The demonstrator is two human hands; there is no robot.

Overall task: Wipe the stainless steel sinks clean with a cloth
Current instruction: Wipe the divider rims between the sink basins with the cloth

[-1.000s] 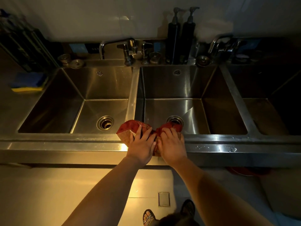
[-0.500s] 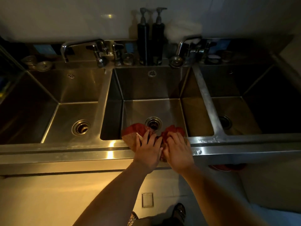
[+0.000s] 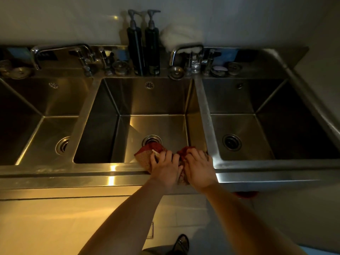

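Since a second ago my view has swung right, and both hands with the cloth (image 3: 147, 157) have slid along the near rim from the divider beside the left sink (image 3: 46, 126) to the right end of the middle sink (image 3: 152, 100). Going left to right: the left sink sits mostly in shadow, its drain half visible. I can't judge whether it has been wiped. The middle sink looks dry and bare inside. On its near rim my left hand (image 3: 166, 167) lies flat, fingers spread, pressing the red cloth down. Touching it, my right hand (image 3: 199, 168) presses the cloth's other end, fingers curled over the bunched fabric. The cloth drapes across the counter (image 3: 73, 173) edge. Further right, the right sink (image 3: 257, 126) shows smears along its near rim. I'd judge rim-wiping is midway, with that stretch and the sink interiors left.
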